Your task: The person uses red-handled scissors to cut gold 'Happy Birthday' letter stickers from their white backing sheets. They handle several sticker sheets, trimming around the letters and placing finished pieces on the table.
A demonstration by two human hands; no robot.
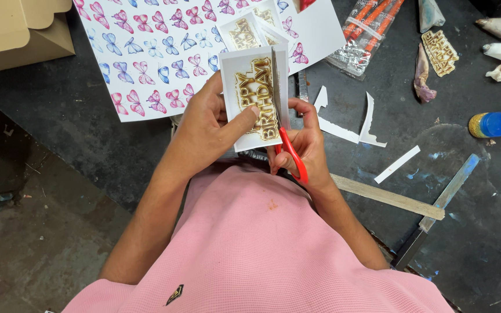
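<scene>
My left hand (207, 124) pinches a white paper card (244, 75) printed with gold lettering, thumb on its face, holding it above my lap. My right hand (305, 145) grips red-handled scissors (288, 152). Their blades (276, 78) run up along the card's right side, cutting into the paper beside the gold print. Part of the card lies hidden under my left fingers.
A sheet of pink and blue butterfly prints (152, 52) lies on the dark table behind the card. White paper scraps (343, 119), a cut-out gold lettering piece (439, 52), a blue-capped glitter bottle (488, 124), wooden and metal strips (389, 197), a cardboard box (13, 35) surround it.
</scene>
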